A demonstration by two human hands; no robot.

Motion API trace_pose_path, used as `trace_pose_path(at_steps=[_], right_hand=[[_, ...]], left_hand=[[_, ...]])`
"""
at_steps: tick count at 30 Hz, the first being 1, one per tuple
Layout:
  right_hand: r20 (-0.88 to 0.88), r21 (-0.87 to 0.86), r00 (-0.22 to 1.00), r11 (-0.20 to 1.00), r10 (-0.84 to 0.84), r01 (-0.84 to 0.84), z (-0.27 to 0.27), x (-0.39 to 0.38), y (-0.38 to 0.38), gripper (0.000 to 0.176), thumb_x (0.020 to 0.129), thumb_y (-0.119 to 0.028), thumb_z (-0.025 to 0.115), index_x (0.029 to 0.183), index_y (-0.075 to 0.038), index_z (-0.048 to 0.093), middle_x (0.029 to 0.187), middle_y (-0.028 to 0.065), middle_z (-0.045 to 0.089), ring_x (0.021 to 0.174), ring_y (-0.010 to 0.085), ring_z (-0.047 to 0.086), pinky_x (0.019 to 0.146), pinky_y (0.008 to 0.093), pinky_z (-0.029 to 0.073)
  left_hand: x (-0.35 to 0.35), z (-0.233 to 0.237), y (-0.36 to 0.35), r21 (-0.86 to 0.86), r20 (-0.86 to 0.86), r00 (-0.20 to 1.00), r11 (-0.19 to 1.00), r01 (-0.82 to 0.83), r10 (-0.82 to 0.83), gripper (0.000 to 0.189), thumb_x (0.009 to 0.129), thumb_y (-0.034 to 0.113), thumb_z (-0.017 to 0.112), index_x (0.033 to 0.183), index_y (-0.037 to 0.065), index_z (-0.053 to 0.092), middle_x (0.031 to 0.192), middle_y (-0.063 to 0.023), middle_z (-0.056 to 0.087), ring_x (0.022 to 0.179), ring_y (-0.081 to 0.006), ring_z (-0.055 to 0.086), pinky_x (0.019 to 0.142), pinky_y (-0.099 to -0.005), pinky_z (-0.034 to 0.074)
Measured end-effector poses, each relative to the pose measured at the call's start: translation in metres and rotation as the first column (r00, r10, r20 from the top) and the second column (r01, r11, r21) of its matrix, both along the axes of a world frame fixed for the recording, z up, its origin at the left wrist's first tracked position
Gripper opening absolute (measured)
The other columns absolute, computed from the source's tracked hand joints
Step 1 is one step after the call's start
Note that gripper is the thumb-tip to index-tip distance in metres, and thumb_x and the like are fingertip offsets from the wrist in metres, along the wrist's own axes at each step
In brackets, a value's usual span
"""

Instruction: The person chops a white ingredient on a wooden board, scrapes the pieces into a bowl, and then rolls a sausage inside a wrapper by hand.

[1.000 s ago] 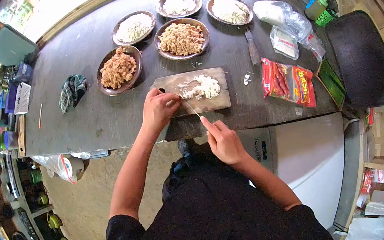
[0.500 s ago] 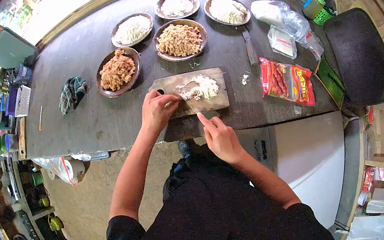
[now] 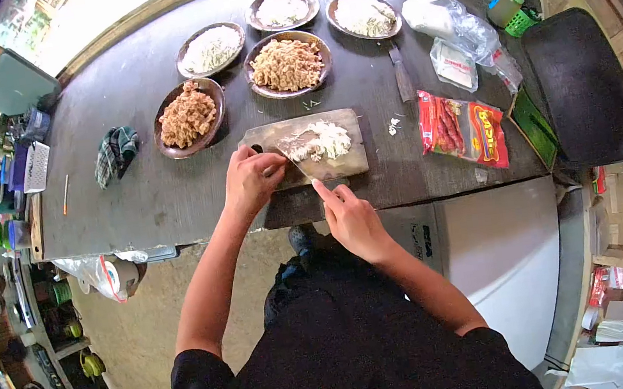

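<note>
A wooden cutting board (image 3: 351, 166) lies near the table's front edge, with a heap of finely cut white food (image 3: 330, 142) on its right half. My right hand (image 3: 353, 224) grips a knife (image 3: 297, 166), whose thin blade points up and left across the board. At the board's left side, my left hand (image 3: 248, 181) has its fingers pinched close to the blade; what they hold is hidden. Behind the board stand a bowl of reddish-brown crumbled food (image 3: 188, 119) and a bowl of lighter brown crumbled food (image 3: 287, 65).
Three plates of white shreds, including the left plate (image 3: 211, 49), stand farther back. To the right lie a second knife (image 3: 401, 76), a red sausage packet (image 3: 463, 130) and plastic bags (image 3: 451, 26). A checked cloth (image 3: 116, 153) is at left; a black chair (image 3: 582, 88) stands at right.
The knife blade has shifted slightly left, nearer my left fingers. Both hands have moved a little left in the view, and the whole scene has shifted slightly with the camera.
</note>
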State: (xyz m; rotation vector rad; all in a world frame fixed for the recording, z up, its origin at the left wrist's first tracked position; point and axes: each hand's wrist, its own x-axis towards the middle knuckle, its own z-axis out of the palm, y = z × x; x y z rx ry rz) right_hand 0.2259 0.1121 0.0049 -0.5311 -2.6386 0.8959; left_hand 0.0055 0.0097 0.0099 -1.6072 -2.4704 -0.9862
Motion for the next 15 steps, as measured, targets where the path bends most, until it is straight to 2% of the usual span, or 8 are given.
trace_pose_path(at_steps=[2, 4, 10, 15], right_hand=[[0.004, 0.006, 1.000, 1.000, -0.004, 0.004, 0.004, 0.001, 0.001, 0.051, 0.096, -0.006, 0.061, 0.146, -0.012, 0.054, 0.094, 0.0162, 0.061, 0.075, 0.0398, 0.066, 0.064, 0.0492, 0.055], [-0.020, -0.068, 1.000, 0.998, 0.010, -0.012, 0.007, 0.009, 0.004, 0.052, 0.095, -0.006, 0.061, 0.146, -0.012, 0.054, 0.094, 0.0162, 0.061, 0.076, 0.0394, 0.066, 0.065, 0.0489, 0.056], [-0.037, -0.061, 0.999, 0.997, 0.038, -0.040, 0.003, 0.014, 0.000, 0.053, 0.095, -0.005, 0.061, 0.146, -0.011, 0.053, 0.093, 0.0165, 0.061, 0.076, 0.0395, 0.066, 0.065, 0.0490, 0.055], [-0.020, -0.051, 1.000, 0.998, 0.021, -0.022, -0.002, 0.000, 0.003, 0.053, 0.094, -0.005, 0.062, 0.146, -0.012, 0.054, 0.092, 0.0165, 0.061, 0.076, 0.0400, 0.066, 0.065, 0.0497, 0.055]], left_hand=[[-0.002, -0.002, 0.000, 0.012, -0.015, 1.000, 1.000, 0.022, -0.022, 0.012, 0.077, 0.015, 0.082, 0.089, 0.012, 0.081, 0.090, -0.0023, 0.078, 0.081, -0.0239, 0.061, 0.078, -0.0367, 0.053], [-0.005, -0.004, 0.000, 0.023, -0.024, 0.999, 0.999, 0.041, -0.041, 0.012, 0.077, 0.014, 0.082, 0.089, 0.012, 0.081, 0.092, -0.0016, 0.078, 0.081, -0.0234, 0.061, 0.078, -0.0361, 0.053], [-0.005, -0.007, -0.001, -0.030, -0.008, 1.000, 0.999, 0.014, -0.014, 0.015, 0.075, 0.013, 0.083, 0.090, 0.012, 0.081, 0.093, -0.0007, 0.079, 0.082, -0.0221, 0.061, 0.080, -0.0347, 0.053], [-0.005, -0.008, 0.000, -0.001, 0.034, 0.999, 1.000, -0.005, 0.005, 0.016, 0.074, 0.012, 0.083, 0.090, 0.013, 0.081, 0.088, -0.0033, 0.077, 0.081, -0.0232, 0.062, 0.078, -0.0361, 0.053]])
